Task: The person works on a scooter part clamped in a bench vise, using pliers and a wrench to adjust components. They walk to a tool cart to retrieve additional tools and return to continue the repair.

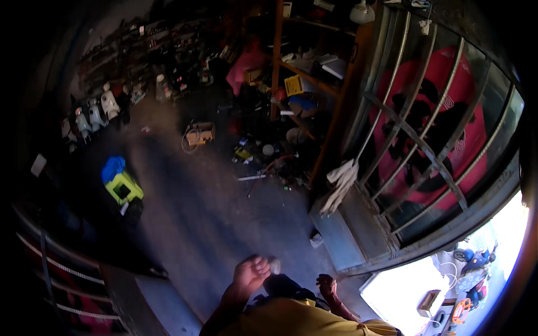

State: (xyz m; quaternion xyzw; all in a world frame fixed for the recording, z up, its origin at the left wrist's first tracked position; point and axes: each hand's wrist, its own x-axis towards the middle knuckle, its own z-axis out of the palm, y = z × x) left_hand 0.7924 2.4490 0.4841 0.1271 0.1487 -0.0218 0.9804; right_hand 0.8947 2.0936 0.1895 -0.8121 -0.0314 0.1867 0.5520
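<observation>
My left hand (252,271) is raised in front of my yellow shirt (291,320). Its fingers are curled in, and whatever may be inside them is hidden. Just beside it shows a small pale rounded shape (274,265), perhaps a shoe tip; I cannot tell whether they touch. On the right, my right hand (326,284) hangs low in shadow, its fingers loosely bent and apart, with no object visible in it. Under both hands lies the grey concrete floor (224,207).
A barred door (426,129) with a pink panel stands at right, gloves (340,185) hanging beside it. A lime-green case (124,187) stands left. A cardboard box (200,134) and clutter lie farther in, near wooden shelves (308,75). A white table (400,291) is outside.
</observation>
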